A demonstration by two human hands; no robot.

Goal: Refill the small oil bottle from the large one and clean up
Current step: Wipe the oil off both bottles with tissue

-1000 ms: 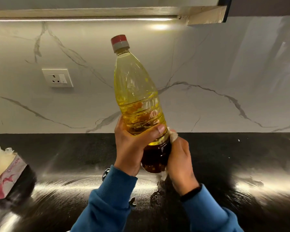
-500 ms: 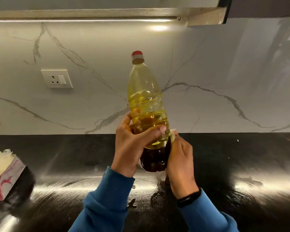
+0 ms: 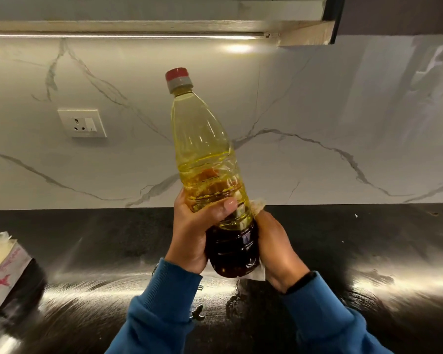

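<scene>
Your left hand [image 3: 189,233] is wrapped around the lower half of the oil bottle [image 3: 210,169], thumb laid across the front of it and the fingers curled out of sight behind. The bottle is held up in the air above the counter [image 3: 343,238], its base just above your wrists. Its long axis runs close to upright, leaning a little so the red cap [image 3: 178,76] tips up and to the left of your left hand, while the dark base sits lower and toward your right hand. Yellow oil fills much of the body.

Your right hand [image 3: 276,246] is against the right side of the bottle's base, pressing a pale tissue [image 3: 257,204] to the plastic. A corner of that tissue sticks up above your right hand's knuckles and another edge shows below the base. The fingers on that side are hidden behind the bottle, so you are holding the tissue there, but exactly how they lie cannot be told.

Both sleeves [image 3: 164,302] are blue. Well to the left of your left hand, a tissue box [image 3: 3,274] rests on the counter at the frame edge. Above and left of your left hand, a wall socket [image 3: 82,123] sits on the marble backsplash [image 3: 317,111].
</scene>
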